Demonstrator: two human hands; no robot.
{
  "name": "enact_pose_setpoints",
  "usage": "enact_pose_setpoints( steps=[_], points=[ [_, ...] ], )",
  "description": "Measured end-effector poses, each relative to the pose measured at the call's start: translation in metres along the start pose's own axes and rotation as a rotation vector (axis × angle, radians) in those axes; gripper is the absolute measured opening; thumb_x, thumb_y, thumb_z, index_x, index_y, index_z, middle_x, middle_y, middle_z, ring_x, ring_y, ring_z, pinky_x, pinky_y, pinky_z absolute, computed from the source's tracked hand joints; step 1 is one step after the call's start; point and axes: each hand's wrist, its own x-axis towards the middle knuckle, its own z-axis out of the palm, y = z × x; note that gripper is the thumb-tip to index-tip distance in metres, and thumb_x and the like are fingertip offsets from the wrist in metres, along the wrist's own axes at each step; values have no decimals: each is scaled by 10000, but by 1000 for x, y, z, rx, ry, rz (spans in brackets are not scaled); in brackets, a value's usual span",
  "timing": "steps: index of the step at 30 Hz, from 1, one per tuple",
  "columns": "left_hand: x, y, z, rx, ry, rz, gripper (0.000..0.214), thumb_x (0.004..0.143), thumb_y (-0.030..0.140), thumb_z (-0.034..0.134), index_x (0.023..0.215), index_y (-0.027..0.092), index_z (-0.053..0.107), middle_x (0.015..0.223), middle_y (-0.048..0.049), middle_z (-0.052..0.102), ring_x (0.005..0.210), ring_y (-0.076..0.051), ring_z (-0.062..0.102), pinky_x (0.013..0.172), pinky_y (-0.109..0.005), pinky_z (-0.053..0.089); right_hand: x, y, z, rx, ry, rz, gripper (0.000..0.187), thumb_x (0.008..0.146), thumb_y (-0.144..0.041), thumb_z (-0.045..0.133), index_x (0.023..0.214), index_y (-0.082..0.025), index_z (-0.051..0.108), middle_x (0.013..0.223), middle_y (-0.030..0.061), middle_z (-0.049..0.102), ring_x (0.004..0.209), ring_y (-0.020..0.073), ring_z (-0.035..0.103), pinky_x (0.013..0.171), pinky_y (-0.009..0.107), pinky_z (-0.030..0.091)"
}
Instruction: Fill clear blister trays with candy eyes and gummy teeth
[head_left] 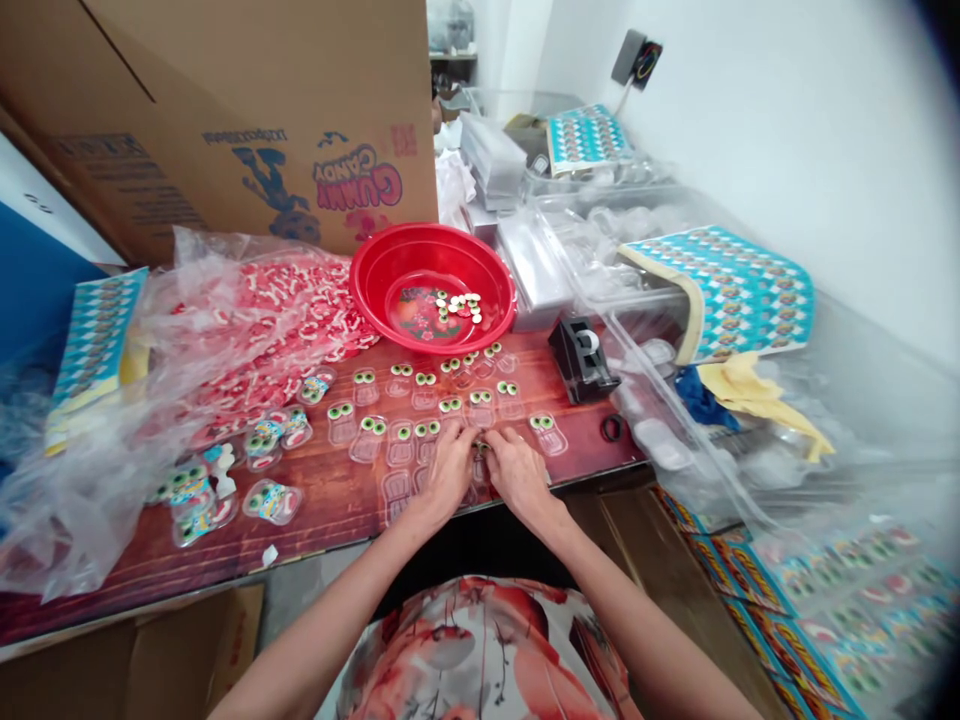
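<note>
My left hand [450,468] and my right hand [519,470] meet near the table's front edge, fingers bent together. Between their fingertips shows a pair of green gummy eyes [481,449]; the tray beneath is mostly covered by my hands. Around them lie several clear plastic blister trays [397,490], many with two gummy eyes in their top hollows. Just right of my right hand is one such filled tray [549,436]. Behind the trays stands a red basin [367,310] with loose gummy eyes [459,304] inside.
Red-and-white gummies [300,300] spill from a clear bag at left, near finished candy packs [274,502]. A tape dispenser [583,362] and black ring [612,428] sit at right. Clear bins [622,345] hold trays and printed sheets [739,285]. A large carton [225,90] stands behind.
</note>
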Motion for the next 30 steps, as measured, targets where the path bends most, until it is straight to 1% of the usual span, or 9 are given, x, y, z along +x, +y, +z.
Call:
enact_pose_setpoints(
  steps=[6,10,13,15,17,19,22,26,30],
  points=[
    [1,7,-8,120,-70,-15,311,895,100,425,1011,164,707,971,-77,634,862,-195,579,786,-303,465,6,-5,6,-42,13,57,297,992,-189,389,1171,-214,626,1158,111,637,951,231,675,724,292,493],
    [0,5,-8,171,-110,-17,312,937,155,425,1042,180,718,982,-75,641,851,-192,586,764,-291,465,7,-5,6,-29,21,63,304,982,-166,401,1154,-205,648,1124,113,663,887,223,685,682,277,463],
    [-2,0,-5,191,-109,11,295,957,193,446,1085,194,711,1024,-77,651,882,-196,605,777,-288,480,11,-1,-9,19,58,34,274,967,-150,432,1072,-185,683,1020,103,703,846,210,679,679,266,432],
    [-2,-2,-5,177,-91,43,284,969,224,461,1130,202,694,1033,-74,651,888,-193,621,784,-284,493,23,0,-29,49,145,-10,252,968,-162,444,1000,-180,693,959,92,712,840,201,668,697,262,421],
    [-2,-3,-8,140,-53,76,282,985,259,460,1156,209,679,1029,-68,654,877,-186,637,788,-282,508,47,0,-52,56,254,-57,248,978,-194,442,974,-185,690,948,84,707,854,198,659,709,261,417],
    [-1,-2,-15,90,18,110,276,997,274,450,1138,212,680,1023,-65,664,869,-178,650,801,-282,520,84,-4,-76,15,338,-66,259,995,-230,423,1026,-187,677,1001,90,699,888,206,655,712,267,423],
    [2,-1,-33,7,149,156,257,996,234,457,1092,200,692,1002,-66,689,875,-163,667,811,-267,529,152,-13,-99,-165,316,-60,304,993,-190,381,1150,-162,639,1107,145,678,983,241,649,734,286,443],
    [1,-7,-66,-44,282,102,215,967,197,517,1078,181,701,988,-65,712,887,-152,680,805,-254,531,225,-22,-101,-283,194,-98,370,979,-120,328,1175,-100,642,1119,220,670,1065,289,639,805,334,469],
    [-11,-23,-97,-62,420,-46,182,923,261,598,1022,181,729,949,-55,733,856,-162,685,779,-269,537,254,-24,-88,-303,117,-121,376,974,-122,334,1189,-83,641,1137,239,671,1093,294,643,851,371,483]
  ],
)
